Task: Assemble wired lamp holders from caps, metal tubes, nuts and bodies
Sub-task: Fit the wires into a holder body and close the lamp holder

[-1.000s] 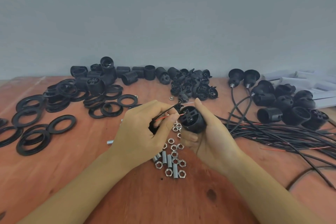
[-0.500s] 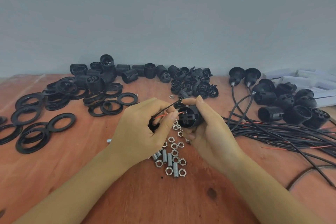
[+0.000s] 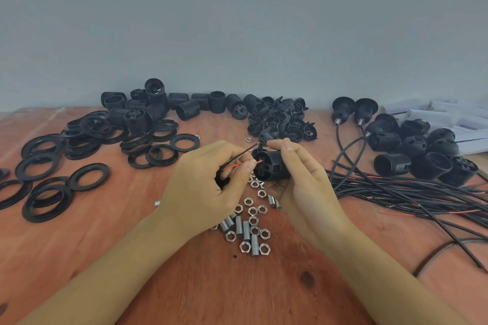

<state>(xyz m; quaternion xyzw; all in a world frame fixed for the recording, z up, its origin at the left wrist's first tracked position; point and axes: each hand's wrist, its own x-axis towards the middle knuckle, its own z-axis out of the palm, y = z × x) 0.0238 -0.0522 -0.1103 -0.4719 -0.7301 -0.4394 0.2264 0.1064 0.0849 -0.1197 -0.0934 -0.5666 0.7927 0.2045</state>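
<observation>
Right hand (image 3: 303, 187) is wrapped round a black threaded body (image 3: 273, 166), lying sideways just above the table (image 3: 184, 285), its end face turned toward the left hand (image 3: 208, 185). The right thumb and forefinger meet above the body, right at the tip of a black wire (image 3: 243, 152).

The left hand is curled up tight just beside it, the two nearly touching. Its thumb pins a red wire (image 3: 233, 166) whose bare end reaches the body's end face; can't tell if it's actually in a hole. The black wire also comes out of that fist. There's something black tucked in the palm, but it's too hidden to say what.

Right under the hands is a scatter of nuts (image 3: 253, 210) and short tubes (image 3: 246, 229).

To the left, flat black rings (image 3: 88, 175) are spread and stacked. Along the back by the wall (image 3: 237, 21) are loose bodies (image 3: 184, 108), then a heap of smaller black parts (image 3: 284, 123).

On the right, two holders (image 3: 343, 107) stand with cables attached, beside another cluster of bodies (image 3: 422, 150). A thick bundle of black and red cables (image 3: 409, 192) runs off the right edge. White boxes (image 3: 449, 119) sit in the far right corner.
</observation>
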